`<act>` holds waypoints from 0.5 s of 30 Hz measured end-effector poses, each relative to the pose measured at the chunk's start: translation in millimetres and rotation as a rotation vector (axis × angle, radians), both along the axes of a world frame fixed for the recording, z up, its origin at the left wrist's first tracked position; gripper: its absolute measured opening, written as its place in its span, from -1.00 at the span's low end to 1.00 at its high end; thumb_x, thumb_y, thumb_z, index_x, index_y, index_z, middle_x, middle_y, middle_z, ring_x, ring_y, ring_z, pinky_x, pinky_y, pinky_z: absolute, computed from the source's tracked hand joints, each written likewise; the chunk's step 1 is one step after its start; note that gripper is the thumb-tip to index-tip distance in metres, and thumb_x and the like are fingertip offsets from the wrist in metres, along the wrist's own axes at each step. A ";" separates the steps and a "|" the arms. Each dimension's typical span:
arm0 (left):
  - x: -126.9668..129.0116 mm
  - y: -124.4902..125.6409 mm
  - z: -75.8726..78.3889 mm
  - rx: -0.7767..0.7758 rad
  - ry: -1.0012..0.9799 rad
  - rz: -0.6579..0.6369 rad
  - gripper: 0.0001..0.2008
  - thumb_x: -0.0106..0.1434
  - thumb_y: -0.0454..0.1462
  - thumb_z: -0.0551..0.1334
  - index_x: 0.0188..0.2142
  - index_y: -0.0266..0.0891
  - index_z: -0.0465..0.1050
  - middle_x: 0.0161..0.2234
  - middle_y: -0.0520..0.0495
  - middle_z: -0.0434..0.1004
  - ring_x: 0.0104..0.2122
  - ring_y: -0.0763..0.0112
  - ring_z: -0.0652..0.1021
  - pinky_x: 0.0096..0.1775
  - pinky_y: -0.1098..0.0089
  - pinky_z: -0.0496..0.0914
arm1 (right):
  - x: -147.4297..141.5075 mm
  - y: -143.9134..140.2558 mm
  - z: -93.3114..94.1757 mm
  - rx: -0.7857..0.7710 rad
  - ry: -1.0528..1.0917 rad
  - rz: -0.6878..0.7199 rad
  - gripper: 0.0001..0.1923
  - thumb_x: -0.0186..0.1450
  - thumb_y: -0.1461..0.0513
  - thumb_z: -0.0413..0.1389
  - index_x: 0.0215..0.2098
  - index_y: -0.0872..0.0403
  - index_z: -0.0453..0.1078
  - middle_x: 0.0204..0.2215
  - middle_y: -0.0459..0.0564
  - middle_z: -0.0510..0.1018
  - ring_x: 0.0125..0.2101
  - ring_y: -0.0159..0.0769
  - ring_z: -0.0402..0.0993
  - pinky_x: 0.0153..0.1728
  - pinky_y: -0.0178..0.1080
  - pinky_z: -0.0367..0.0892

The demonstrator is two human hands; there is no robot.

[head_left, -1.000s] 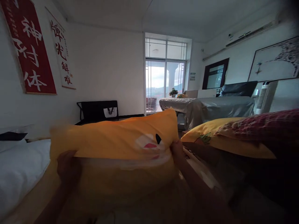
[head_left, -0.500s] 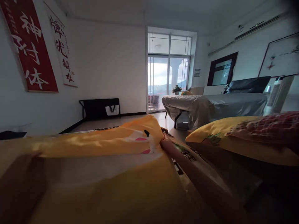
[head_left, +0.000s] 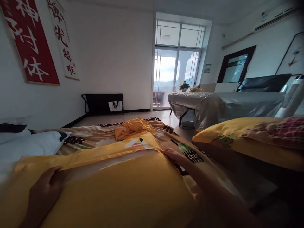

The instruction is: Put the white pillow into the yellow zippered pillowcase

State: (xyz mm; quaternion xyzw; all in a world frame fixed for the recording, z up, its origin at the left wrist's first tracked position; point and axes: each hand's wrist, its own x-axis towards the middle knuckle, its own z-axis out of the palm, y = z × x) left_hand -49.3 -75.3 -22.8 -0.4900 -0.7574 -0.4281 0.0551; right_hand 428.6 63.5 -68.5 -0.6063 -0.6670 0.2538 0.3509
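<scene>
A yellow pillowcase (head_left: 123, 183), filled out flat and wide, lies in front of me on the bed. Along its far side a pale strip (head_left: 95, 167) shows between the near panel and a folded flap with a cartoon print. My left hand (head_left: 46, 190) pinches the pillowcase edge at the left end of this strip. At the right far corner my right hand (head_left: 170, 154) grips the cloth, its fingertips partly hidden. Crumpled orange-yellow fabric (head_left: 133, 127) rests just beyond the flap, on a brown patterned blanket (head_left: 91, 136).
A white pillow (head_left: 35, 144) lies at the left. To the right is another yellow pillow (head_left: 213, 133) with a plaid cloth (head_left: 280, 131) on it. Farther off stand a plastic-covered table (head_left: 209, 106) and a black folded frame (head_left: 99, 103) by the wall.
The raised pillowcase has come down flatter and nearer, uncovering the blanket, the crumpled fabric and the white pillow. Both hands keep hold of its edge. The view has tilted downward.
</scene>
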 end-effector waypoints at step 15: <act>4.4 9.7 -7.0 0.260 0.678 -0.100 -0.73 0.23 -0.22 0.04 -0.11 -0.19 0.36 -0.19 -0.12 0.55 -0.15 0.14 0.52 -0.06 0.08 0.37 | -114.6 -16.2 66.3 0.309 -0.820 0.203 -0.64 0.27 0.22 -0.01 -0.01 0.16 0.38 -0.02 0.22 0.45 0.03 -0.06 0.34 0.08 -0.03 0.14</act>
